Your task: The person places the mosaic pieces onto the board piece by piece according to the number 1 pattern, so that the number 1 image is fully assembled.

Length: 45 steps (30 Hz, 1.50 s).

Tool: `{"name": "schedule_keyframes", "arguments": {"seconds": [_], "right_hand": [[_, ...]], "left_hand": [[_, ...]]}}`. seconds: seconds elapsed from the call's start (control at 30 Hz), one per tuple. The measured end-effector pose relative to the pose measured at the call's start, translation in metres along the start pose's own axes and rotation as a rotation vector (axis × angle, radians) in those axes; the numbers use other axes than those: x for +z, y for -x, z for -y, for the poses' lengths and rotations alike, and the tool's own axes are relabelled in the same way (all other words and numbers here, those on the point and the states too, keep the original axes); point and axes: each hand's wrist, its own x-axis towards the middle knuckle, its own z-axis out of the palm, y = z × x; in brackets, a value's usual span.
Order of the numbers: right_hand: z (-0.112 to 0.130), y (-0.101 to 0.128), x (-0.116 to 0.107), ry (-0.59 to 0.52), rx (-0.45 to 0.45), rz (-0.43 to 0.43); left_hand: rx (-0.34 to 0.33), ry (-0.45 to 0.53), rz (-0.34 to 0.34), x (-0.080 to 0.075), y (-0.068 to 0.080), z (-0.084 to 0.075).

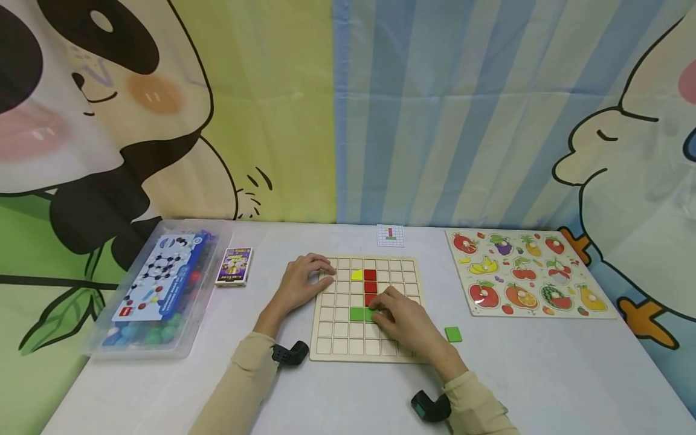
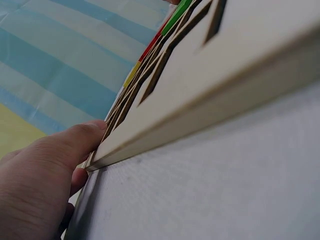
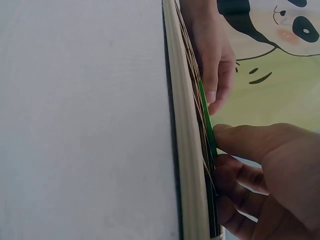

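While my right hand (image 1: 405, 319) pinches the thin, stiff green square tile (image 1: 371, 314) by its edges, my flat left hand (image 1: 302, 281) steadies the pale wooden grid board (image 1: 331, 347).

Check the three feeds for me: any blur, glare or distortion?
Head view: evenly lit, sharp, soft shadows, slight wide-angle bowing at the edges. Left wrist view: the wooden grid board fills the frame, blurred up close. Right wrist view: board edge-on, right hand soft, no glare.
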Motion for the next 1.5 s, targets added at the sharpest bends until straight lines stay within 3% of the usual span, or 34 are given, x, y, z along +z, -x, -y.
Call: {"name": "schedule_keyframes", "arguments": {"seconds": [0.4,0.8,1.23,1.5], "right_hand": [[0.0,0.002,-0.006,-0.019,0.015,0.038],[-0.018,0.015,-0.023,-0.08,-0.091,0.066],[-0.048,0.034,-0.046,-0.112,-0.052,0.068],[-0.063,0.047,-0.072,-0.094,0.006,0.169]], "left_hand": [[0.009,0.005,-0.015,0.001,-0.001,0.001],[0.018,0.003,-0.024,0.001,0.0,0.001],[0.007,0.009,-0.019,0.001,0.001,0.003],[-0.004,0.008,-0.008,0.001,0.001,0.0]]}}
